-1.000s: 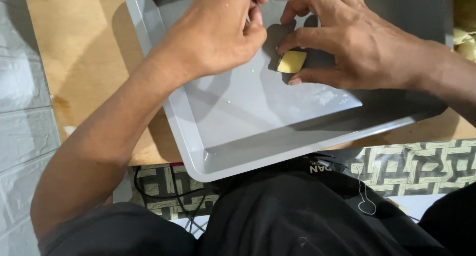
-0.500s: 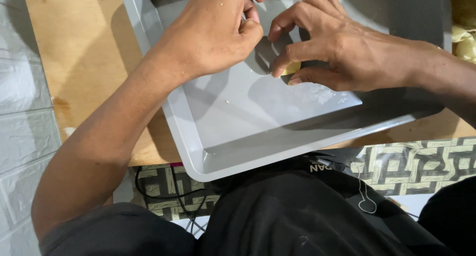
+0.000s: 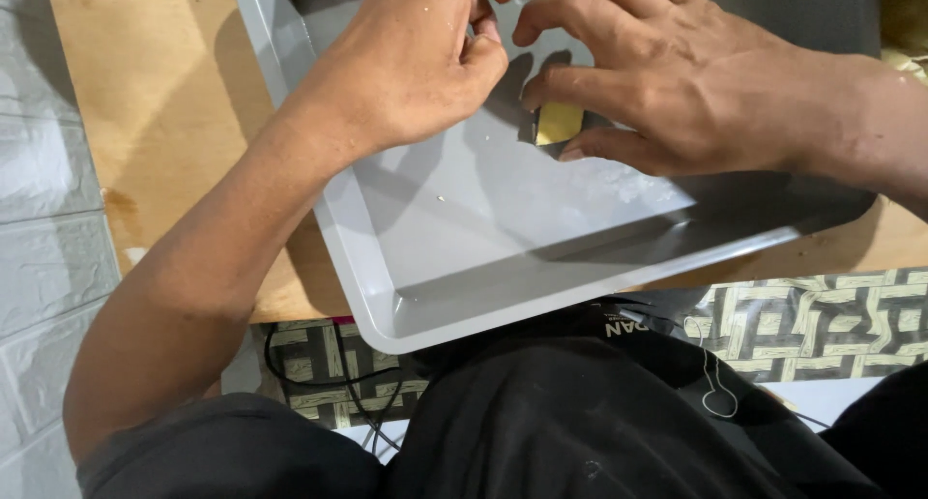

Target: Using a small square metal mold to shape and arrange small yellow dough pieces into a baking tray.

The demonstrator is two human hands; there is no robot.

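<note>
Yellow piece [image 3: 559, 122] pinched by right hand [image 3: 677, 83] at tray's [image 3: 406, 267] twelve o'clock; left hand [image 3: 416, 64] curled (contents hidden); loose pinch risked a slip

Bright, hard light falls from the upper left, casting crisp dark shadows of both arms across the grey tray [image 3: 454, 267] and the wooden table [image 3: 164, 122]. The tray floor shows a pale sheen. Focus is sharp throughout, with no motion blur; the dark clothing below loses detail.

No packages, signs or screens in view; only small white lettering [image 3: 627, 329] printed on the black garment (too small to make out) just below the grey tray [image 3: 464, 296]
</note>
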